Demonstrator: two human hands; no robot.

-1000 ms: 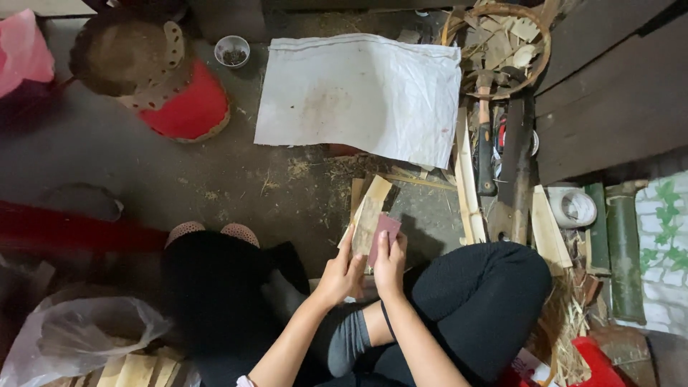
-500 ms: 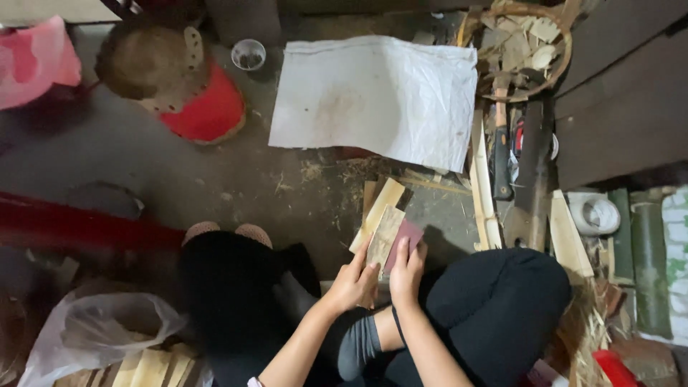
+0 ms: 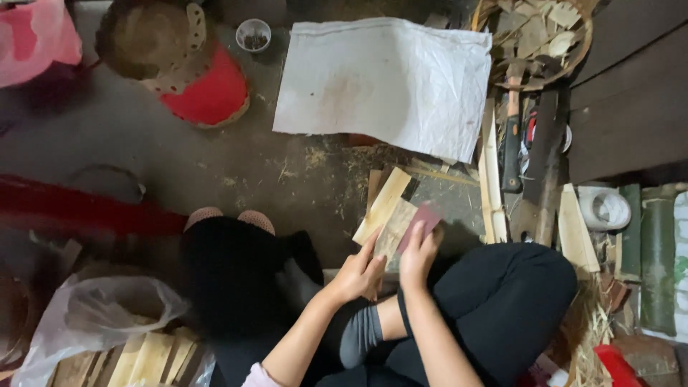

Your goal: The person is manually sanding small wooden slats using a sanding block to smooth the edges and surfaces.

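Note:
I sit on the floor with my legs in dark trousers. My left hand (image 3: 358, 272) grips the near end of a flat, pale bamboo slat (image 3: 385, 208) that points up and away from me. A second, shorter pale piece (image 3: 396, 228) lies along it. My right hand (image 3: 419, 251) presses a small reddish-brown sanding pad (image 3: 423, 221) against that piece's right edge. Both hands sit close together, just in front of my right knee.
A white sack (image 3: 387, 82) lies spread on the floor ahead. A basket of wood scraps (image 3: 537, 36), a hatchet (image 3: 510, 143), bamboo strips (image 3: 491, 172) and green bamboo tubes (image 3: 656, 258) crowd the right. A red-rimmed basket (image 3: 179, 64) and small bowl (image 3: 253, 34) are at upper left.
The view has shifted, so everything sits slightly lower in frame. My hands have kept their hold on the slat and the pad, with the pad moving slightly along the wood.

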